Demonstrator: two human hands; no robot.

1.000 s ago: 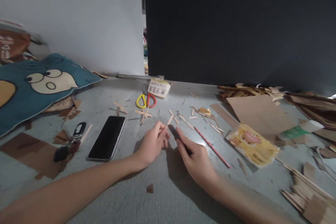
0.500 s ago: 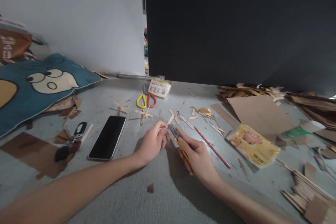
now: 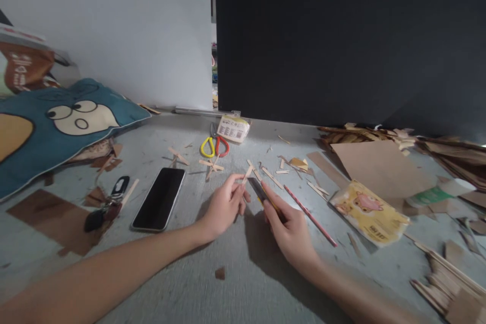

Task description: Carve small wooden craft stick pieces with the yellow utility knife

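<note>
Between the thumb and fingers of my left hand (image 3: 225,206) is a thin wooden stick (image 3: 247,174), its free end pointing up and away from me. My right hand (image 3: 289,227) is closed around a yellow-and-black utility knife (image 3: 259,192). The knife's tip lies just right of the stick; whether they touch I cannot tell. Beyond my hands lie loose wooden sticks (image 3: 272,178) and a small crossed-stick piece (image 3: 211,165). A red patterned pencil-like rod (image 3: 310,216) rests beside my right hand.
A phone (image 3: 158,199) and keys (image 3: 99,216) lie left of my hands. Scissors with yellow and red handles (image 3: 214,147) and a tissue pack (image 3: 234,128) are at the back. To the right are a yellow pack (image 3: 370,212), cardboard (image 3: 379,167) and a cup (image 3: 436,192).
The knife has turned in my right hand, showing more of its dark side and less yellow. Its tip has drawn slightly back from my left fingers. The whole view has shifted a little.
</note>
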